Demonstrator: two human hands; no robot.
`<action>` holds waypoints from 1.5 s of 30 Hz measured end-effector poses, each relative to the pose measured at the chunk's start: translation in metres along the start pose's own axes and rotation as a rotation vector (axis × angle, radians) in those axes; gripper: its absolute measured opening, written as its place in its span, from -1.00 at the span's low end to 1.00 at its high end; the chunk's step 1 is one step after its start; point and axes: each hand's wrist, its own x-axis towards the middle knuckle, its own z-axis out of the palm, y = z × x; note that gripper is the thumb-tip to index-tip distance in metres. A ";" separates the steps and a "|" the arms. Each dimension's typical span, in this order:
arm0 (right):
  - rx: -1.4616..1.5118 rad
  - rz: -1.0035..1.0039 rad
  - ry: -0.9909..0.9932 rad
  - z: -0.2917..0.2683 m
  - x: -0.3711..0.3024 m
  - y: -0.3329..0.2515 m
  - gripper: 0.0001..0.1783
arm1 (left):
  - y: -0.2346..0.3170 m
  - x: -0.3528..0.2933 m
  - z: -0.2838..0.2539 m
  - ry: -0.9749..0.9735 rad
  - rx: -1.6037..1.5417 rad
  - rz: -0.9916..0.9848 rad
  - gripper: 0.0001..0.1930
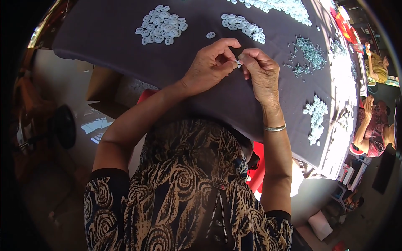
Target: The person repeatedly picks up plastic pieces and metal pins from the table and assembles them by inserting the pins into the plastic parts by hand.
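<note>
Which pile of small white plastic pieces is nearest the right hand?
The curved pile of small white plastic pieces, just beyond the bare right hand; the left pile, top-edge pile and lower-right pile lie farther off.

1. We hold one small white piece (238, 64), its outline partly hidden.
2. It sits pinched between our left hand (210, 66) and right hand (264, 73), right of the scene's middle.
3. We cannot tell its tilt.

On the surface (100, 31), I see an oval-piece heap (163, 26) at left and a curved cluster (244, 26) behind the right hand (260, 69), a lone piece (210, 35) between them. Right of that hand lies a small-parts pile (310, 55); before it, another cluster (317, 118).
</note>
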 end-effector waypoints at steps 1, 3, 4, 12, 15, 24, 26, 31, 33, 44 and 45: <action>0.001 -0.002 -0.001 0.000 0.000 0.000 -0.90 | -0.002 0.000 0.000 0.002 0.009 0.021 -0.60; -0.006 -0.001 -0.003 0.000 0.000 0.001 -0.90 | -0.003 0.000 0.000 0.001 0.018 0.039 -0.60; -0.014 0.000 -0.007 0.000 -0.001 0.001 -0.90 | -0.002 0.000 0.000 0.009 0.020 0.039 -0.59; -0.079 0.006 -0.001 -0.001 -0.001 0.001 -0.92 | 0.002 0.000 0.002 0.019 -0.023 0.023 -0.58; -0.093 0.012 0.002 -0.001 0.000 0.001 -0.92 | 0.003 0.000 0.001 0.016 0.014 0.011 -0.58; -0.076 0.051 -0.031 -0.004 0.002 0.001 -0.94 | 0.000 -0.001 0.002 0.026 -0.010 0.030 -0.58; -0.082 0.054 -0.044 -0.004 0.002 0.001 -0.94 | -0.001 -0.001 0.002 0.024 -0.002 0.028 -0.58; -0.121 0.055 -0.034 -0.001 0.001 0.000 -0.94 | -0.001 -0.002 0.003 0.049 0.005 0.020 -0.59; -0.126 0.055 -0.025 0.001 0.001 -0.001 -0.94 | -0.001 -0.002 0.004 0.060 -0.006 0.010 -0.60; -0.224 0.017 -0.034 0.001 -0.003 0.001 -0.94 | -0.006 -0.003 0.008 0.085 0.118 0.074 -0.55; -0.208 0.022 -0.022 0.001 -0.004 0.001 -0.93 | -0.003 -0.004 0.009 0.078 0.119 0.050 -0.54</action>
